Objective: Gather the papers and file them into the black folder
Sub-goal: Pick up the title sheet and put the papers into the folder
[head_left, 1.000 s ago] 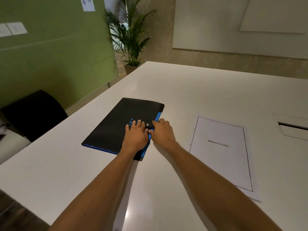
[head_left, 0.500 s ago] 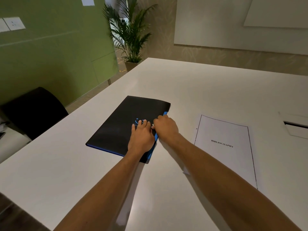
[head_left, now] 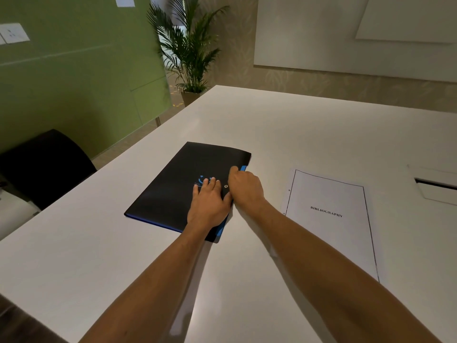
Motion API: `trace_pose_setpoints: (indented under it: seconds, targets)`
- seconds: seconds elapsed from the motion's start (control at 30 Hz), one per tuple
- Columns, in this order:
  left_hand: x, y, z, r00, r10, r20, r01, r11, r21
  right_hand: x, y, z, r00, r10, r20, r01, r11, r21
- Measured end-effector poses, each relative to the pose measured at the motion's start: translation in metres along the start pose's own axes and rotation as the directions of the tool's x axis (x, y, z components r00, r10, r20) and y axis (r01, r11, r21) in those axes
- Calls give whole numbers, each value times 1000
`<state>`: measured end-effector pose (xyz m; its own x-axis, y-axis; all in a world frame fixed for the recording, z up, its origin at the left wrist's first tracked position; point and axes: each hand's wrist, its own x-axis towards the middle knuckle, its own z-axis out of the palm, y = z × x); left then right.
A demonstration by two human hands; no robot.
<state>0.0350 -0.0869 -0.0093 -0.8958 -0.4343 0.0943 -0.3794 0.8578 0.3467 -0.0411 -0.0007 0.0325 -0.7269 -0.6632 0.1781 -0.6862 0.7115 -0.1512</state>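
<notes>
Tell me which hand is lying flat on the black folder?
The left hand lies flat, palm down, on the black folder. The right hand is curled at the folder's blue right edge instead.

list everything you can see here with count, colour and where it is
table: one, white, fills the foreground
black folder: one, black with blue edging, closed, flat on the table left of centre
papers: one stack, white, top sheet headed BIBLIOGRAPHY, on the table right of the folder
chair: one, black, left of the table
potted palm: one, green, beyond the table's far corner
left hand: flat on the folder
right hand: at the folder's right edge, fingers curled at it
</notes>
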Motion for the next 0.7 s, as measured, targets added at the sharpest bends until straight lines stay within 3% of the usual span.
trace_pose_setpoints:
  seconds: [0.33,0.5,0.6,0.7]
  targets:
    - [-1,5,-4,1000,14,-25,-14,1000,-2,-16,15,1,941,338,24,-304,811,500]
    - [-4,9,-12,997,71,-42,-73,996,-44,-23,22,-5,917,398,-27,-312,758,572]
    - [-10,21,-23,978,191,-88,-190,982,13,-29,26,-9,910,413,-26,-315,732,604]
    - [-8,39,-36,964,261,-45,-255,961,110,-34,30,-11,907,419,-36,-304,712,633]
